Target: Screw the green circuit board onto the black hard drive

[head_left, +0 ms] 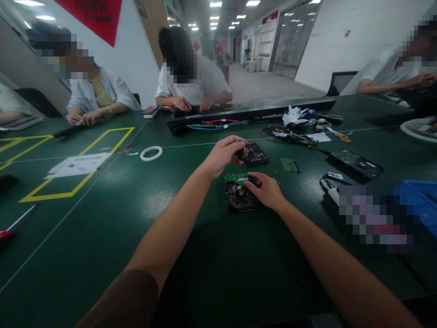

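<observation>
In front of me lies an opened hard drive (241, 202), its dark metal side facing up. A green circuit board (235, 178) sits over its far edge. My right hand (268, 190) is closed, with thumb and fingers gripping the board's right end. Above the board, my left hand (223, 155) pinches a small screwdriver (242, 153) with a dark and yellow handle, its thin shaft pointing down. The tip is too small to make out. Just beyond my hands rests a second black hard drive (256, 155). Another green circuit board (290, 165) lies to its right.
A white tape ring (151, 153) and a paper sheet (80, 165) lie left. On the right are another hard drive (357, 164), cables, gloves (297, 116) and a blue bin (418, 200). A long black bar (252, 116) crosses the table's far side. Several people sit around.
</observation>
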Action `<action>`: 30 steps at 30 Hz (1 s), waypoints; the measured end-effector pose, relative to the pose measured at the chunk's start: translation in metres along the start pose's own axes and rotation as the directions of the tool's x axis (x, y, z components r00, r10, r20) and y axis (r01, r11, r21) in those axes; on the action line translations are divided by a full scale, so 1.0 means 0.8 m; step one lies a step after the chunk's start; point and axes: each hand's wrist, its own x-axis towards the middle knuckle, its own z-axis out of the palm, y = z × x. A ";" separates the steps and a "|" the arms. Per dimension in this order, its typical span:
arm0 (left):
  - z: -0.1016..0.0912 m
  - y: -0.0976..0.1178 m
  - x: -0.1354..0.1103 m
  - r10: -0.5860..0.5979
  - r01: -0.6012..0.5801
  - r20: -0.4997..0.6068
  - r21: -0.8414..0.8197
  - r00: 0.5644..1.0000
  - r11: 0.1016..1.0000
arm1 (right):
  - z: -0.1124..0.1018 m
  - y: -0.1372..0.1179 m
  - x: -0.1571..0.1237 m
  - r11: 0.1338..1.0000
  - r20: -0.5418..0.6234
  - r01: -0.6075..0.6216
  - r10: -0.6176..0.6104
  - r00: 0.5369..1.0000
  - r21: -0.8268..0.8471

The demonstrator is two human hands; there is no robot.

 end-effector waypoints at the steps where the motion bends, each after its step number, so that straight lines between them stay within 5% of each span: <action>1: 0.000 0.000 0.000 -0.004 0.004 0.006 -0.011 1.000 1.000 | 0.000 0.000 0.000 1.000 0.000 -0.001 0.001 1.000 0.001; 30: 0.000 0.001 -0.001 0.009 -0.007 -0.015 0.091 1.000 0.996 | 0.001 -0.001 0.000 1.000 -0.011 -0.010 0.010 1.000 -0.014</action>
